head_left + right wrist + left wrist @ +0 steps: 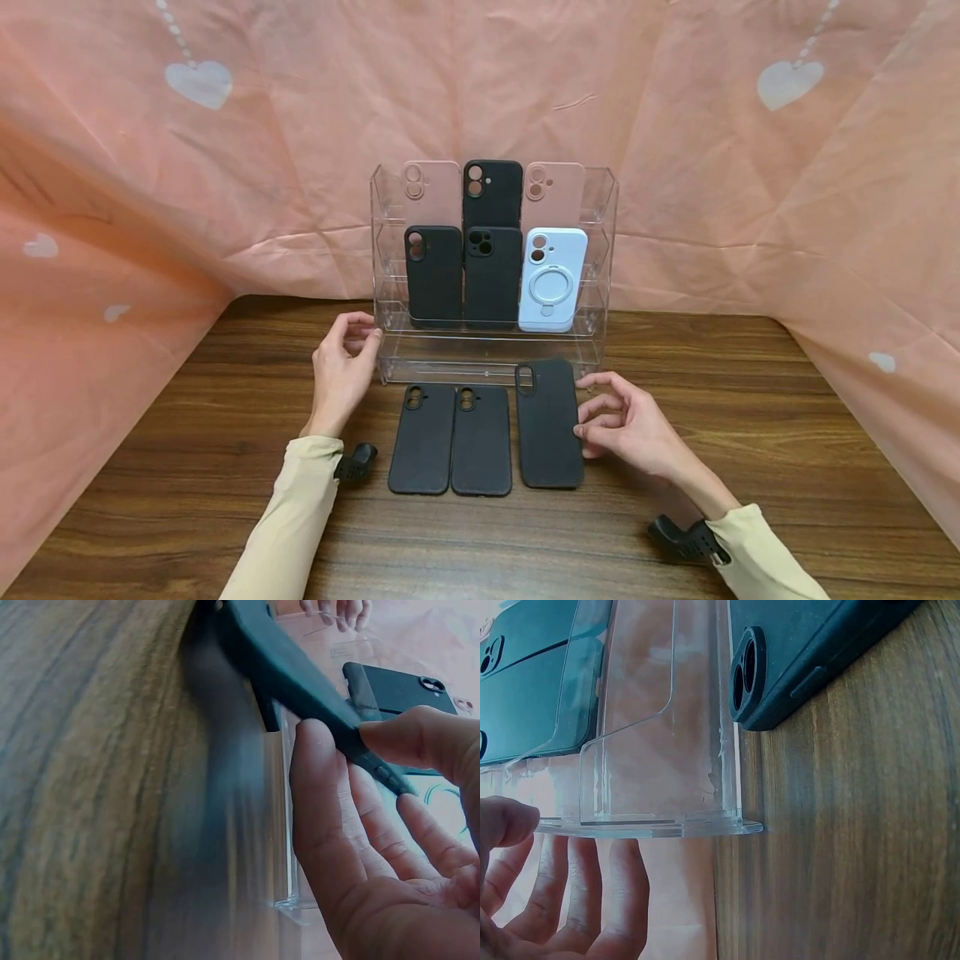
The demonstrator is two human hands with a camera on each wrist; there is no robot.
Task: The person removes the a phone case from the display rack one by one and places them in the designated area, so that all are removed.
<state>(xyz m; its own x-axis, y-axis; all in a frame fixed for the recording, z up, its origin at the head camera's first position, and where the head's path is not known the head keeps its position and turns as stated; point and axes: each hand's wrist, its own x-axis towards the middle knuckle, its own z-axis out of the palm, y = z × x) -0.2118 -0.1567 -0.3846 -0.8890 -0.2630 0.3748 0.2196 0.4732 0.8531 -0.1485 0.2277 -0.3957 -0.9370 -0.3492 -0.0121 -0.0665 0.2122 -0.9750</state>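
Note:
In the head view, my right hand (pixel 626 425) pinches the right edge of a black phone case (pixel 550 425). The right wrist view shows that phone case (pixel 289 675) raised off the table, thumb on one side and fingers on the other. Two more black phone cases, a left one (pixel 422 442) and a middle one (pixel 482 442), lie side by side on the table. My left hand (pixel 345 358) grips the left side of a clear display rack (pixel 487 371), fingertips against its outer face (pixel 652 827) and thumb at the front edge.
On the rack's upper tiers stand pink cases (pixel 432 196), black cases (pixel 435 275) and a white case with a ring (pixel 552 279). Pink cloth (pixel 300 167) with hearts hangs behind and at both sides of the wooden table (pixel 712 383).

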